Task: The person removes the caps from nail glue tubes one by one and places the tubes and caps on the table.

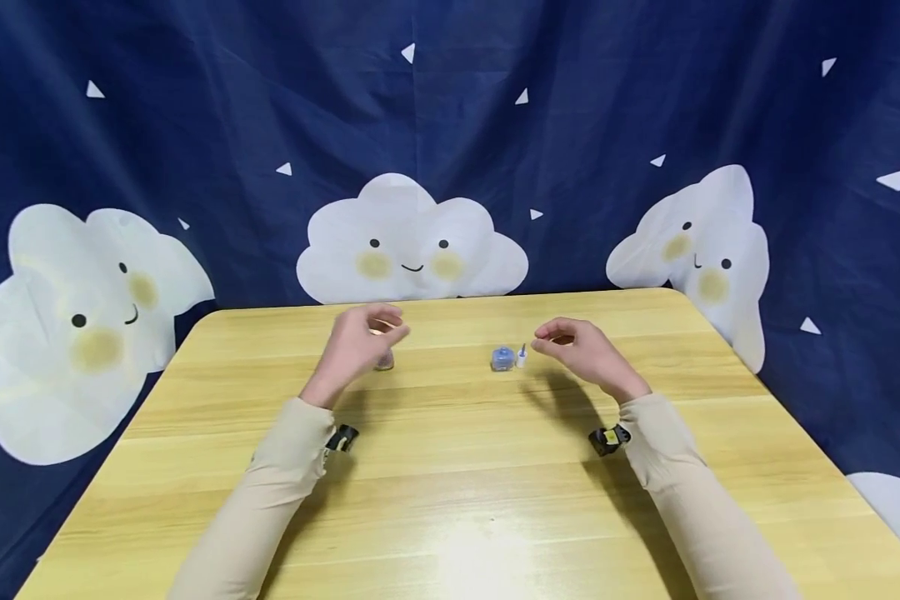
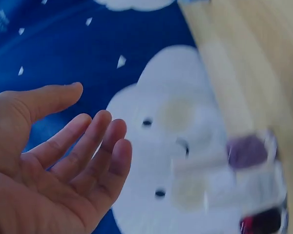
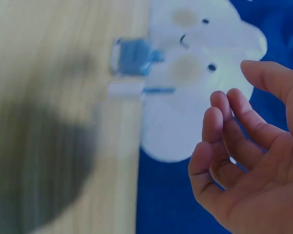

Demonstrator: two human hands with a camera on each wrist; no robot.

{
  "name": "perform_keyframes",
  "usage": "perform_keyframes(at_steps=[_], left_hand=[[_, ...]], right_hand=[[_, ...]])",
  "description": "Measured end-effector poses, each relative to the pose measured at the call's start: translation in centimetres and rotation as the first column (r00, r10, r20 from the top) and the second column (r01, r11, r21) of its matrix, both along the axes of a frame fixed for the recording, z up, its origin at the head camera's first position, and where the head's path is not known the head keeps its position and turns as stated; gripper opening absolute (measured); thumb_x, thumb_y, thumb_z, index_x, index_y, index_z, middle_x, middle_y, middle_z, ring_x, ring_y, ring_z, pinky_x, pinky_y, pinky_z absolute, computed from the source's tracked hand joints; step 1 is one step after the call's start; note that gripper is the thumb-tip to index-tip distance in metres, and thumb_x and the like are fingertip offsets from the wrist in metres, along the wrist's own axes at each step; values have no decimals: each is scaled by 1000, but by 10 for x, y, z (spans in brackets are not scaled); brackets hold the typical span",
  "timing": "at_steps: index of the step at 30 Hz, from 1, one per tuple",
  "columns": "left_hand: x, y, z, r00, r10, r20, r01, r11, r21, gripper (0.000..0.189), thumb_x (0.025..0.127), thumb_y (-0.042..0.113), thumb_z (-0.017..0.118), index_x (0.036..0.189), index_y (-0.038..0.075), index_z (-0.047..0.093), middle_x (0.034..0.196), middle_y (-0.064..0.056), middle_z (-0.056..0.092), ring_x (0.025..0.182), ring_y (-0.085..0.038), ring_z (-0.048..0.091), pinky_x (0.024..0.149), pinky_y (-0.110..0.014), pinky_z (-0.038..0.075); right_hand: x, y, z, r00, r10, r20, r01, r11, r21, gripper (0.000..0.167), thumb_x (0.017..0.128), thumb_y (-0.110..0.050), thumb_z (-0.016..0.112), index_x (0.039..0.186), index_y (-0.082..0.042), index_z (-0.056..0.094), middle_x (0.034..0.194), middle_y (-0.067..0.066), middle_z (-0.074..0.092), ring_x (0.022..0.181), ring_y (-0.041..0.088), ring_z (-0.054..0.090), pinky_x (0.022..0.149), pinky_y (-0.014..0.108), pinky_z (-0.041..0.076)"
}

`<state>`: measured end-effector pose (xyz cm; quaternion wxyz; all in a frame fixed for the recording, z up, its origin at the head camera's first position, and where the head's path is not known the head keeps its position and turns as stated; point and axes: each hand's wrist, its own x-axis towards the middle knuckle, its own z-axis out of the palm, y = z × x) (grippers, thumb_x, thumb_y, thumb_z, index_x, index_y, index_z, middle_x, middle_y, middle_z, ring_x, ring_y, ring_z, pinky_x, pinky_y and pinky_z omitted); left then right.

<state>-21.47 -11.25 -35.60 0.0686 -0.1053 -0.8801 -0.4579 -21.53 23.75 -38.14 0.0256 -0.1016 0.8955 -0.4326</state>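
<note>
Both left hand (image 1: 360,342) and right hand (image 1: 587,353) hover empty, loose; uncapping the blue bottle (image 1: 503,360) looks done; its brush cap (image 1: 521,359) wants pinching.

Free passage runs across the tabletop (image 1: 450,467) between the left hand (image 1: 362,340) and the blue bottle (image 1: 502,361). That bottle and the upright white brush cap (image 1: 522,359) just beside it obstruct the right hand (image 1: 583,352) leftward. Purple bottle (image 2: 248,152) and dark bottle (image 2: 264,222) stand near the left hand. Curtain (image 1: 450,142) bounds the far edge.
</note>
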Motion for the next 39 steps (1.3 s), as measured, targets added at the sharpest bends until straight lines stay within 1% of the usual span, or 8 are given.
perform_keyframes(at_steps=[4,7,10,14,19,24,30,39], left_hand=[[-5,-16,0,992,79,-100,-85,994,-62,26,93,16,74,117,4,75,104,-13,76,93,-30,73,79,-37,56],[-12,-23,-6,988,111,-105,-125,983,-135,30,94,16,73,121,3,73,107,-16,75,92,-32,73,81,-43,57],[-17,-26,-15,987,134,-85,-149,969,-197,34,93,17,74,124,2,72,113,-17,74,92,-32,71,79,-42,55],[-20,-26,-23,986,148,-82,-163,958,-234,36,92,18,76,124,2,72,120,-16,73,92,-31,66,74,-39,51],[-25,-25,-29,986,147,-82,-163,955,-249,33,90,17,77,121,4,75,119,-14,74,87,-28,61,72,-36,47],[-29,-25,-33,988,130,-83,-147,961,-235,26,91,14,76,115,4,77,112,-12,77,94,-30,66,75,-37,49],[-29,-24,-34,987,127,-96,-145,967,-211,20,91,11,74,109,2,79,104,-13,78,80,-26,62,67,-30,43],[-25,-26,-32,979,147,-143,-167,977,-135,21,91,10,71,109,2,78,98,-16,77,89,-30,70,70,-31,47]], right_hand=[[8,-15,7,998,34,-54,-35,999,-15,25,99,-28,70,114,-9,70,106,8,71,103,25,64,85,35,53],[14,-27,9,996,69,-61,-70,997,-25,23,99,-27,69,113,-10,71,105,6,71,101,23,64,83,34,53],[20,-38,8,993,105,-48,-108,993,-49,21,99,-26,69,112,-10,71,104,6,72,98,21,65,83,34,53],[24,-48,4,990,131,-51,-135,987,-92,20,99,-26,70,109,-9,71,101,6,73,95,20,65,86,36,54],[26,-54,2,989,137,-49,-141,984,-109,21,98,-28,71,109,-9,71,101,4,72,96,19,64,87,38,54],[27,-57,3,989,137,-49,-141,984,-112,22,98,-29,71,109,-10,72,102,4,71,96,19,64,87,37,54],[27,-58,1,989,142,-46,-146,983,-109,22,98,-27,70,109,-8,72,101,4,71,97,19,64,88,38,54],[28,-53,2,988,146,-40,-150,984,-100,22,99,-28,70,109,-9,72,102,3,72,98,18,65,90,38,55]])
